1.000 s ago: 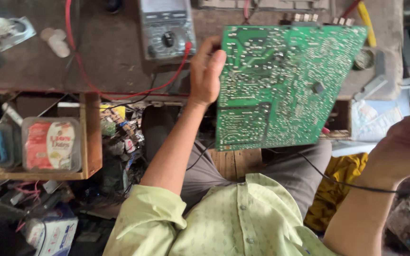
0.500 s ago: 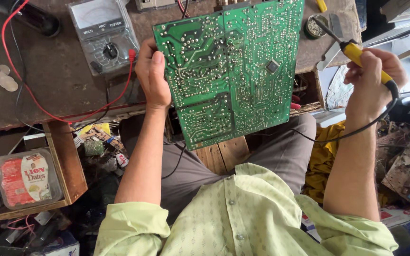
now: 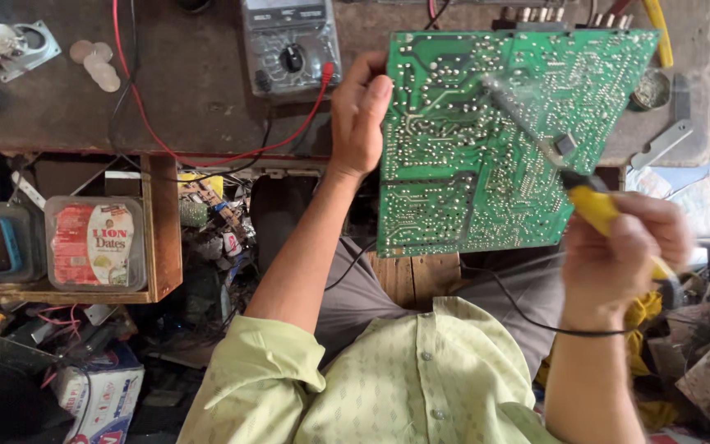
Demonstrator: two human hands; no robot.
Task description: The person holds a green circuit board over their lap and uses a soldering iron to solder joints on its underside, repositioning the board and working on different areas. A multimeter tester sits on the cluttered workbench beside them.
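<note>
My left hand [image 3: 358, 115] grips the left edge of a large green circuit board [image 3: 454, 189], held tilted with its solder side facing me above my lap. My right hand [image 3: 622, 255] is closed around the yellow handle of a soldering iron [image 3: 593, 205]. The iron's metal tip lies over the upper middle of the board, where a faint wisp of smoke shows. A black cord runs from the iron down across my lap.
A grey multimeter [image 3: 291, 43] with red and black leads [image 3: 137, 99] sits on the brown workbench [image 3: 191, 90]. Coins [image 3: 96, 64] lie at the bench's left. A plastic box [image 3: 96, 242] rests on a wooden shelf. Parts and cartons clutter the floor.
My right hand has brought the soldering iron in from the right, down onto the board. The view has shifted, with the board now closer and more to the right.
</note>
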